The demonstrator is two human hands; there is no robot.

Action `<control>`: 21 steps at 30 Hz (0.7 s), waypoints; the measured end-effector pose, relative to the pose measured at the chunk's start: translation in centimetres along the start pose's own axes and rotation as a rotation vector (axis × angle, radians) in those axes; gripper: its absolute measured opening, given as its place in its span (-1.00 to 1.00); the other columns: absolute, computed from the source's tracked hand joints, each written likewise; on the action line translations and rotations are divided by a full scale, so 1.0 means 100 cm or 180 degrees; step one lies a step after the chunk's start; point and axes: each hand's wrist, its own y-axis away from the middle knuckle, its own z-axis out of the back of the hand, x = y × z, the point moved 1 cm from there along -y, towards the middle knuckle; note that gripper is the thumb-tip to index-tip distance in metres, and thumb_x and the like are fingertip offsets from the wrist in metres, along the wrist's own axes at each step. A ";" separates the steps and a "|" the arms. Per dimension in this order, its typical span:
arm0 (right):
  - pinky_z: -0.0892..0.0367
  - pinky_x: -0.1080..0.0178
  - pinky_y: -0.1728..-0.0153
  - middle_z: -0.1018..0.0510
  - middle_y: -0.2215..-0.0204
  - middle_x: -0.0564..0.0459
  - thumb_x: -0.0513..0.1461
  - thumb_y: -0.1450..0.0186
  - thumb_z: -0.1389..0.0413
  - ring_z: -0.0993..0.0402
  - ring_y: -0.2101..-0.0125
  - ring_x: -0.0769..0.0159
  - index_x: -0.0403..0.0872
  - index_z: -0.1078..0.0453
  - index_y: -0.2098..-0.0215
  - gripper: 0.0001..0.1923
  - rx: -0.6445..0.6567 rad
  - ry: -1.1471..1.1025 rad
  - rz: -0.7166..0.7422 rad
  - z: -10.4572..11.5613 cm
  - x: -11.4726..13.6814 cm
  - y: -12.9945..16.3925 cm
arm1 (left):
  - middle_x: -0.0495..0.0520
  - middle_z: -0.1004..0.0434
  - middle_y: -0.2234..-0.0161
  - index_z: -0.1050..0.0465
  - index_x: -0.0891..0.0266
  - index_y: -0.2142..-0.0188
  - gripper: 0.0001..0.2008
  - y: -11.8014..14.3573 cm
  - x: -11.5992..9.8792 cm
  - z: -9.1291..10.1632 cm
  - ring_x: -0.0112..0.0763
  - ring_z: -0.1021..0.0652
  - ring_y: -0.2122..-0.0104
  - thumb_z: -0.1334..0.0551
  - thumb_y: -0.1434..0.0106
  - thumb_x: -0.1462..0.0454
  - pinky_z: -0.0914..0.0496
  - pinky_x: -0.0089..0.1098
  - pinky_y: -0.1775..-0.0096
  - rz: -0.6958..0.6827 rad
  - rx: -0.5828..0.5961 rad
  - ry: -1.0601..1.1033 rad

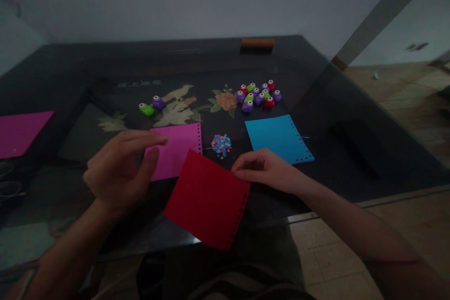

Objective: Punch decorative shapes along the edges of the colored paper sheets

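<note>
My right hand (263, 168) pinches a red square of paper (207, 199) by its corner between thumb and fingers. The red sheet is tilted over the table's front edge, with a row of small punched holes down its right side. My left hand (123, 164) is open, thumb and fingers apart, above the left part of a pink sheet (176, 147) with holes along its right edge. Between the sheets lies a small heap of pink, blue and white paper confetti (221, 144). A blue sheet (277, 138), also punched along its right edge, rests beyond my right hand.
Several small craft punches (258, 96) in red, green and purple with white tops cluster at the back right. A green punch (146, 109) and a purple punch (158, 102) stand at the left. Another pink sheet (24, 133) lies far left; a brown cylinder (258, 43) sits at the back.
</note>
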 end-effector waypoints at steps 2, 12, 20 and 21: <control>-0.32 0.31 0.33 -0.57 0.40 0.07 -0.22 -0.21 -0.16 -0.45 0.38 0.38 -0.11 -0.48 0.35 -0.88 0.0026 -0.0025 0.0003 -0.006 0.001 -0.003 | -0.07 -0.55 0.30 -0.43 0.15 0.21 -0.77 0.001 -0.017 -0.005 -0.43 -0.54 0.31 -0.20 -0.17 0.45 -0.43 -0.39 0.20 0.0085 0.0433 0.0352; -0.26 0.34 0.45 -0.49 0.51 0.11 -0.20 -0.20 -0.15 -0.38 0.49 0.41 -0.11 -0.44 0.38 -0.88 -0.0266 0.0277 0.0116 -0.032 0.006 -0.019 | -0.03 -0.49 0.54 -0.44 0.24 0.37 -0.80 0.005 -0.031 -0.027 -0.45 -0.47 0.54 -0.11 -0.23 0.20 -0.34 -0.49 0.48 0.1702 0.1973 0.0792; -0.24 0.34 0.48 -0.47 0.52 0.11 -0.24 -0.21 -0.12 -0.37 0.50 0.41 -0.10 -0.41 0.41 -0.91 -0.0423 0.0667 0.0320 -0.038 0.009 -0.019 | -0.06 -0.45 0.55 -0.43 0.25 0.32 -0.82 0.007 -0.028 -0.030 -0.49 -0.46 0.59 -0.12 -0.24 0.21 -0.33 -0.49 0.50 0.1900 0.1979 0.1092; -0.24 0.34 0.48 -0.48 0.52 0.11 -0.24 -0.21 -0.11 -0.37 0.50 0.41 -0.10 -0.41 0.41 -0.92 -0.0447 0.0727 0.0349 -0.039 0.010 -0.018 | -0.06 -0.45 0.55 -0.43 0.26 0.32 -0.83 0.007 -0.028 -0.031 -0.49 -0.46 0.59 -0.12 -0.24 0.22 -0.33 -0.49 0.50 0.1921 0.1978 0.1126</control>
